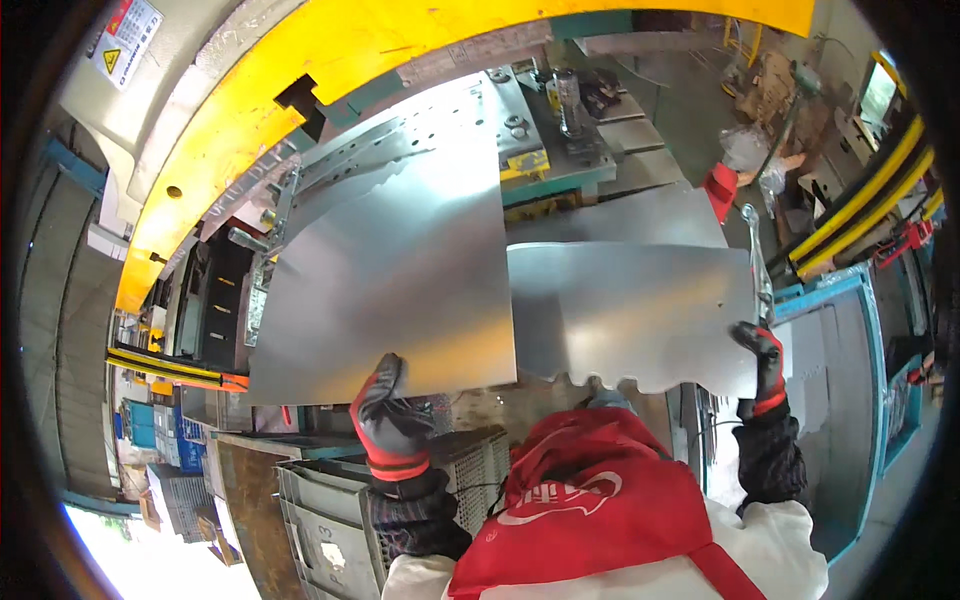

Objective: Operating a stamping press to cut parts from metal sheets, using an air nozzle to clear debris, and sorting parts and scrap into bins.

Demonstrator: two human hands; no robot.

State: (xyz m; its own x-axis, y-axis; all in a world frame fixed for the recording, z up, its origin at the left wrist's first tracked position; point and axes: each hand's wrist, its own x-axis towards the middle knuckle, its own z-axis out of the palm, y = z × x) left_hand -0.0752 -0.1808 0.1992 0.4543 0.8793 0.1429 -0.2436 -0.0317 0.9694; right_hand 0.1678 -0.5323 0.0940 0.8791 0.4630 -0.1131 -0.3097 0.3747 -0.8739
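Both my hands wear grey and red work gloves. My left hand [392,418] is closed on the near edge of a large flat metal sheet [400,270], its thumb on top and the other fingers hidden. This sheet slopes up to the perforated machine bed, its far end in glare. My right hand [766,368] grips the right end of a second metal sheet [640,310], whose near edge is wavy and notched. The two sheets lie side by side, the left one's right edge meeting or overlapping the notched one.
A yellow machine frame [215,130] arches overhead. Another metal sheet [640,218] lies behind the notched one. A wrench-like metal tool [755,250] is at the right, beside a blue-framed cart [862,400]. Grey plastic crates [325,520] stand at the lower left.
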